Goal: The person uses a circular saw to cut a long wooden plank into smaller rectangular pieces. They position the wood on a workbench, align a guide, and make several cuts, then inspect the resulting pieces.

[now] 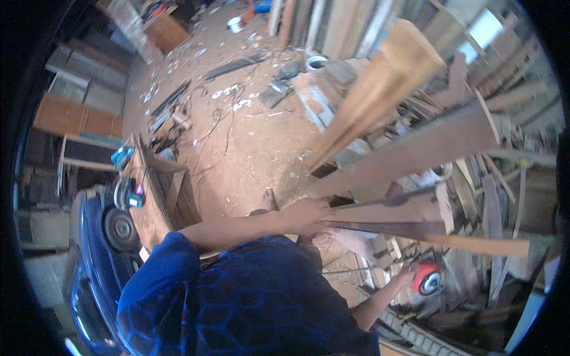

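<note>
Nearest the camera, the blue patterned shirt (255, 296) fills the lower middle of the view, with both forearms reaching out from it.

The right hand (409, 276) is low on the right, touching a round red power tool (427, 279) that sits at the near edge of a cluttered pile of offcuts. Whether its fingers grip the tool or only rest on it cannot be told; they are small and partly hidden.

Further out, the left hand (306, 215) is wrapped around the near end of a long wooden plank (392, 209), fingers curled together over its upper face. The plank runs away to the right and ends over the pile. A second, darker board (398, 228) lies just beneath it, touching or nearly so.

To do this well, the grip looks best kept close to the plank's end with the wrist straight, since the far end carries the weight. It seems wise to free the red tool's hand before lifting, because one hand alone may let the plank twist against the board below.

Beyond, broad planks (380, 89) lean steeply, and the sawdust-covered floor (249, 130) stretches toward a white bucket (316, 62).
</note>
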Demonstrator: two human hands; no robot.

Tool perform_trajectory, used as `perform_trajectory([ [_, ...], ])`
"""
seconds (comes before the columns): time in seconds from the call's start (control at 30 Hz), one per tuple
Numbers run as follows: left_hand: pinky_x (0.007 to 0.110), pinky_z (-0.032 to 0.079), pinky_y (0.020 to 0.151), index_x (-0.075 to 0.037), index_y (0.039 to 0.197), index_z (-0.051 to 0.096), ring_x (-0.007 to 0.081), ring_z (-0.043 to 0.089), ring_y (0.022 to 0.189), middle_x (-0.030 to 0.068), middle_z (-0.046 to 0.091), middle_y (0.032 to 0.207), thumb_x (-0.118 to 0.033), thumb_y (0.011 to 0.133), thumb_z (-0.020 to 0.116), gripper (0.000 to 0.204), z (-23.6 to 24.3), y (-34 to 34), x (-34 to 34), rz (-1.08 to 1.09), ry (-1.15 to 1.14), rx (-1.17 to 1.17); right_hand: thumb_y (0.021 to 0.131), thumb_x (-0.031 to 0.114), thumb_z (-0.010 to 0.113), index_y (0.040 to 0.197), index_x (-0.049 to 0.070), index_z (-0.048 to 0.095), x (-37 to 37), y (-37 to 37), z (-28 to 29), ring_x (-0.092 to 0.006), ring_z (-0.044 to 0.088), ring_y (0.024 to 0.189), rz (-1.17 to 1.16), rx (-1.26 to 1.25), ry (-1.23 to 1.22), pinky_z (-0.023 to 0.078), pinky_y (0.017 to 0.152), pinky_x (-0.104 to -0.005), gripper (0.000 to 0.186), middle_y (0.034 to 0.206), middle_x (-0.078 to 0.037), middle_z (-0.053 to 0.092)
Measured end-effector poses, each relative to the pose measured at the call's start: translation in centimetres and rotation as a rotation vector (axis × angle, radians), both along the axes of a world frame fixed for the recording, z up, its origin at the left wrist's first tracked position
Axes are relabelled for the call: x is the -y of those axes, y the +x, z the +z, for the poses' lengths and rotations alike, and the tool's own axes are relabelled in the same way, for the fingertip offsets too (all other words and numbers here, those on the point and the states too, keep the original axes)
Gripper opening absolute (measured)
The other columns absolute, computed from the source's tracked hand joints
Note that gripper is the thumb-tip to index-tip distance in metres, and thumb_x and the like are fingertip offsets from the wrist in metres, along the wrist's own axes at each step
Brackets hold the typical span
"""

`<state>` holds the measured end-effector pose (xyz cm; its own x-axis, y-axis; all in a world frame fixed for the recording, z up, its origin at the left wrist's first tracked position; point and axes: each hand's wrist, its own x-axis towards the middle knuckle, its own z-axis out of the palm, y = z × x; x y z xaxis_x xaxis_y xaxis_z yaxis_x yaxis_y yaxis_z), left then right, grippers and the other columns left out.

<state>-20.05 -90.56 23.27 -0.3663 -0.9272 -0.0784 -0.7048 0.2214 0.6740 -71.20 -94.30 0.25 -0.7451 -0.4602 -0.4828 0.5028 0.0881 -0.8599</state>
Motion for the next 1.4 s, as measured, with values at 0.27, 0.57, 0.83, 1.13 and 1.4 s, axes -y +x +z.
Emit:
perform_trajectory([
  [0.27, 0.053, 0.051, 0.093, -0.007, 0.136, 0.058, 0.0404, 0.064, 0.108, 0.0202, 0.066, 0.116, -0.030, 0.095, 0.063, 0.047, -8.4, 19.6, -9.7, 0.359, 0.219, 0.068, 0.075, 0.013, 0.076, 0.082, 0.004, 0.067, -12.4, 1.8, -6.0, -0.0293, 0.071, 0.069, 1.068, -1.632, 0.781, 0.057, 0.059, -0.0422, 0.014, 0.080, -0.014, 0.073],
  [0.57, 0.052, 0.052, 0.091, -0.007, 0.135, 0.057, 0.0418, 0.064, 0.107, 0.0209, 0.064, 0.119, -0.031, 0.094, 0.064, 0.049, -6.1, 42.3, -17.1, 0.810, 0.174, 0.107, 0.095, 0.020, 0.057, 0.071, 0.015, 0.051, -5.7, 33.0, -6.0, -0.0181, 0.048, 0.048, 1.561, -0.131, 0.722, 0.037, 0.041, -0.0344, 0.026, 0.059, -0.001, 0.047],
  [0.83, 0.051, 0.049, 0.101, -0.007, 0.139, 0.057, 0.0406, 0.062, 0.116, 0.0208, 0.064, 0.126, -0.036, 0.098, 0.060, 0.050, -5.4, 51.1, -28.0, 1.247, 0.250, 0.008, 0.101, 0.019, 0.053, 0.089, 0.011, 0.048, 6.3, 64.9, 1.1, -0.0154, 0.049, 0.051, 1.638, -0.287, 0.559, 0.040, 0.043, -0.0290, 0.016, 0.069, -0.003, 0.049],
  [1.13, 0.047, 0.041, 0.115, -0.007, 0.142, 0.056, 0.0394, 0.052, 0.135, 0.0226, 0.057, 0.143, -0.035, 0.098, 0.060, 0.053, -14.3, 57.6, -36.0, 1.611, 0.501, -0.184, 0.102, 0.026, 0.054, 0.090, 0.007, 0.056, 14.8, 91.7, -6.0, -0.0185, 0.055, 0.051, 1.968, -0.384, 0.891, 0.047, 0.046, -0.0303, 0.023, 0.072, -0.006, 0.057],
  [1.4, 0.044, 0.049, 0.105, -0.006, 0.140, 0.058, 0.0351, 0.063, 0.121, 0.0197, 0.065, 0.133, -0.042, 0.098, 0.062, 0.056, -17.4, 79.2, -31.8, 1.867, 0.671, -0.329, 0.098, 0.029, 0.058, 0.085, 0.004, 0.065, 25.8, 130.0, -13.8, -0.0187, 0.059, 0.058, 2.350, -0.639, 0.404, 0.049, 0.054, -0.0355, 0.029, 0.074, -0.007, 0.061],
])
